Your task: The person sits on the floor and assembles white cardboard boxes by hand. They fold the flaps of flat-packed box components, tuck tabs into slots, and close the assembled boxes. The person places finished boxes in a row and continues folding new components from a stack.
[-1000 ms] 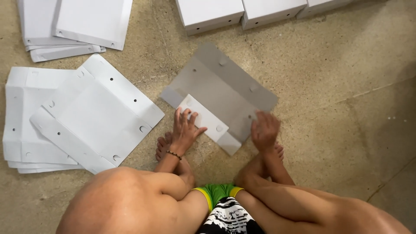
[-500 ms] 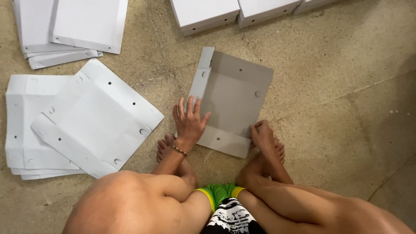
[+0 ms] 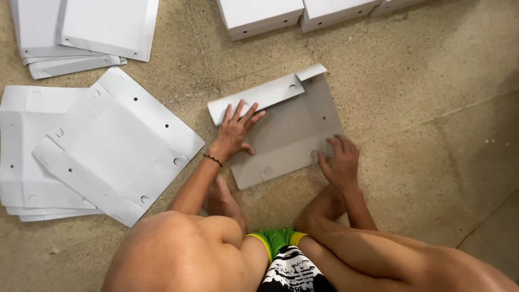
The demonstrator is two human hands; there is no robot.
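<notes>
A flat grey cardboard box blank [image 3: 294,130] lies on the floor in front of me, its grey inner side up. Its far flap [image 3: 259,97] is folded up and shows its white face. My left hand [image 3: 235,130] rests flat on the blank with fingers spread, fingertips against that raised flap. My right hand [image 3: 339,159] presses down on the near right part of the blank, fingers spread. I squat over it, with knees and feet below the hands.
A stack of white unfolded blanks [image 3: 102,146] lies at the left, and another pile [image 3: 86,32] at the top left. Finished white boxes [image 3: 265,13] stand along the top edge. The floor [image 3: 432,108] is speckled stone.
The blank has been turned on the floor and its far flap has been folded up. Both hands have shifted onto it, the left one up to the flap.
</notes>
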